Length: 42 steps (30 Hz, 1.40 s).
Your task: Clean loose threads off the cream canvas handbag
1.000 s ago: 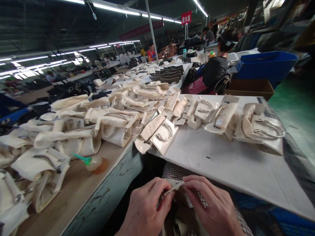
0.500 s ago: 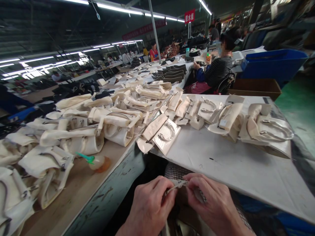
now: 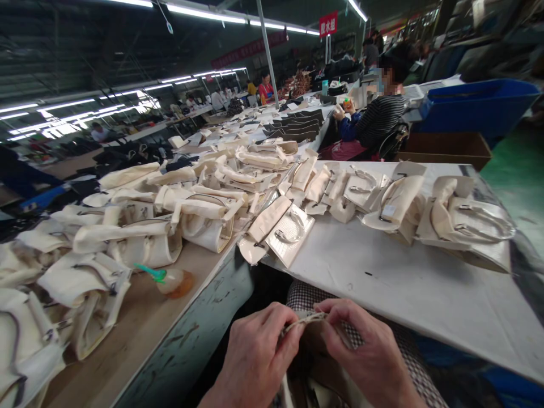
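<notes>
Low in front of me, over my lap, is a cream handbag [image 3: 312,315], its edge pinched between my two hands. My left hand [image 3: 261,351] closes thumb and fingers on the edge from the left. My right hand [image 3: 368,348] grips the same edge a short way to the right. Below the hands the bag's darker inside shows; the rest of it is hidden by my hands and the frame's bottom. Nearest beyond my hands, a glossy cream handbag [image 3: 293,233] with a curved handle lies at the white table's corner.
Several unfinished cream bags [image 3: 144,238] crowd the brown table [image 3: 170,317] at left, beside a glue bottle [image 3: 176,281] with a green nozzle. More bags [image 3: 471,218] lie on the white table [image 3: 408,283]. A seated co-worker [image 3: 378,119] holds an orange bottle near a blue bin [image 3: 480,107].
Both hands keep their pinch on the bag's edge, with slight shifts of the fingers. The view has moved slightly. The co-worker's orange bottle is lower and further left.
</notes>
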Available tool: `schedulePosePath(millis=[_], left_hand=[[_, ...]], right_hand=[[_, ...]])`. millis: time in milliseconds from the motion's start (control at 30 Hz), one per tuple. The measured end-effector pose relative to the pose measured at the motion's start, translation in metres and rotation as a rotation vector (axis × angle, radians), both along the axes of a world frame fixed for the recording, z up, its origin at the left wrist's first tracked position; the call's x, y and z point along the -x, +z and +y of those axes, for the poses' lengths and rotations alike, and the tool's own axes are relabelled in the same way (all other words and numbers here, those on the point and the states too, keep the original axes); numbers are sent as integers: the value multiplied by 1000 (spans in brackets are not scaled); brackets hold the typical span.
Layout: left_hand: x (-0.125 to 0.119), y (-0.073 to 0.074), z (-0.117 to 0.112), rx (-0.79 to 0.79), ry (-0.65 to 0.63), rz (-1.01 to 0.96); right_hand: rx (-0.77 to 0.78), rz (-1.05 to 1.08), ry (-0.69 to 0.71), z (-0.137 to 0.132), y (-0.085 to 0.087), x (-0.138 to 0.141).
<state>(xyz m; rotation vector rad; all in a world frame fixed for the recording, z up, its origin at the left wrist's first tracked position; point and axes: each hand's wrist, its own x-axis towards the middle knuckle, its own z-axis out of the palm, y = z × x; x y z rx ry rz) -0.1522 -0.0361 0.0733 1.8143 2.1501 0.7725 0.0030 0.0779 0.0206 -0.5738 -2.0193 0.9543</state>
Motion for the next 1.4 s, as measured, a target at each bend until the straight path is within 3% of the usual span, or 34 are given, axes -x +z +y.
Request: schedulePosePath(millis=[267,433,600,733,900,1033,1133,1233,1400], left_hand=[[4,16,4,99,-33,-23],[4,28,17,168,-109,42],[6,23,27,32,-251,3],[9,18,27,13,-237,-109],[11,15,22,10,-181,-87],[17,16,19,48,-124,-67],[23,21,19,95,-140,-94],[30,27,20,142,-244,-108],[41,31,22,250,-408,-128]], right_hand=[[191,3,-8,-8,0,5],[90,-8,35,-7,-1,5],[112,-28,37,-6,-2,2],[204,-32,82,-9,-4,-2],[412,-60,133,-9,-14,-7],[322,-182,236,-4,-22,-7],[273,-124,253,-4,-21,-4],[246,-73,282,-4,-17,-1],[257,-195,436,7,-11,-1]])
